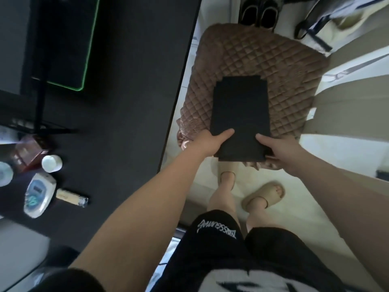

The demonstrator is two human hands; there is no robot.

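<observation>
Thumbs atop black folded item point(241, 110), left hand point(210, 144) and right hand point(280, 151) grasping it, fingers hidden underneath

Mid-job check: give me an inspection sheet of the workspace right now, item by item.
Surface: brown quilted cushion, beside a black desk.
Job's things: black flat item, seemingly folded or layered, over the cushion; whether it rests on it cannot be told.
Clutter: on the desk, white bottle, lighter, white-and-blue device, reddish clear box.
Grippers: left hand and right hand each grip the item's near end, thumbs on top.
Cables: nothing seen.
Surroundings: green-edged mat on the desk, dark shoes beyond the cushion, strapped bag, pale floor, beige slippers on the person's feet.
</observation>
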